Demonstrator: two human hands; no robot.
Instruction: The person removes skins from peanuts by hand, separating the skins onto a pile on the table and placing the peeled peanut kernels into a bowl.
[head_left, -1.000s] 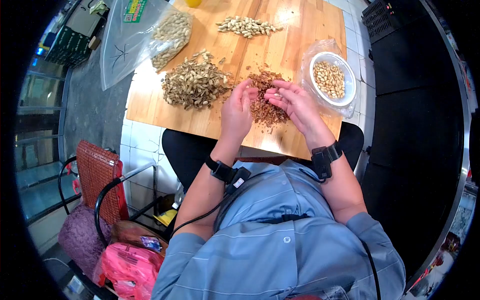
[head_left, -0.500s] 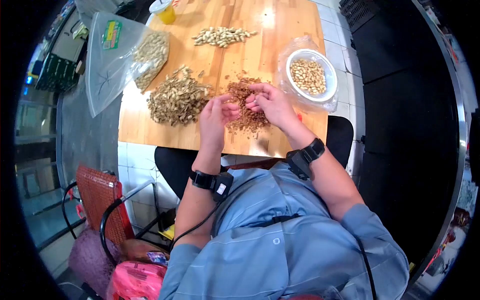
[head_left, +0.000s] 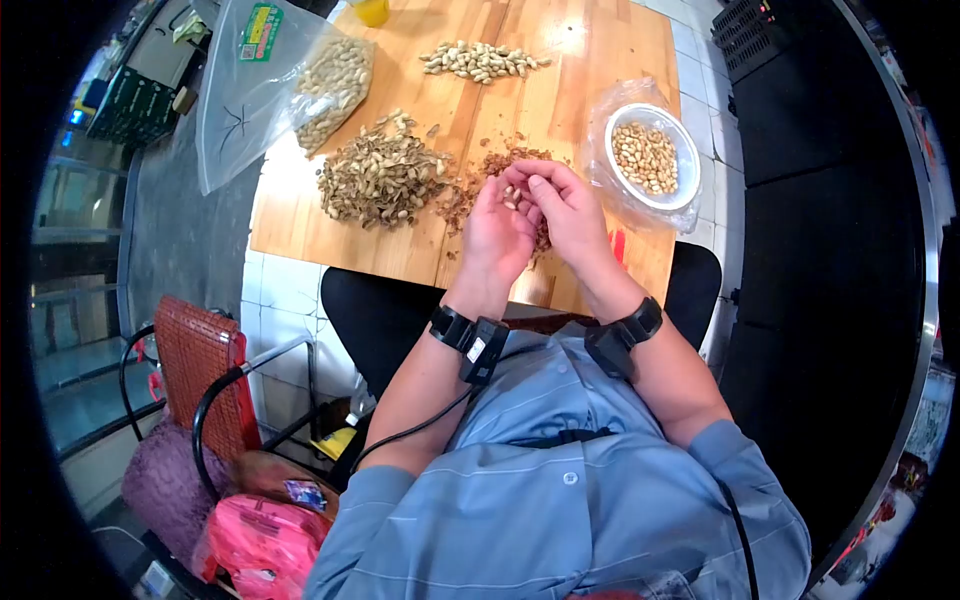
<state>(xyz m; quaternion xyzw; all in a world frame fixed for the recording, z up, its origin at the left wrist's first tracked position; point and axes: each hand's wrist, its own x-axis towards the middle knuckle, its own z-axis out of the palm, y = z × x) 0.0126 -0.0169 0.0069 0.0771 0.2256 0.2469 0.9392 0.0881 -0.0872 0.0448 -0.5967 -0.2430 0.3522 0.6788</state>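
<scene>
My left hand [head_left: 497, 232] is cupped, palm up, with a few shelled peanuts [head_left: 512, 196] in it. Over its fingertips my right hand [head_left: 568, 207] is closed, thumb bent against the fingers; what is in its pinch is hidden. Both hands touch or nearly touch above a heap of reddish-brown peanut skins [head_left: 508, 158]. Left of them lies a pile of empty peanut shells [head_left: 375, 180]. A white bowl [head_left: 692, 165] of pale shelled peanuts [head_left: 643, 158] stands in clear plastic at the right.
Unshelled peanuts [head_left: 483, 62] lie in a row at the back of the wooden table [head_left: 570, 60]. A clear zip bag [head_left: 262, 95] with more peanuts hangs over the left edge. Behind it stands a cup of yellow drink [head_left: 371, 11]. Something red [head_left: 618, 246] lies by my right wrist.
My hands have come together, the left turning palm up under the right with peanuts now showing in it. The whole view has shifted slightly, so the table appears further right and higher.
</scene>
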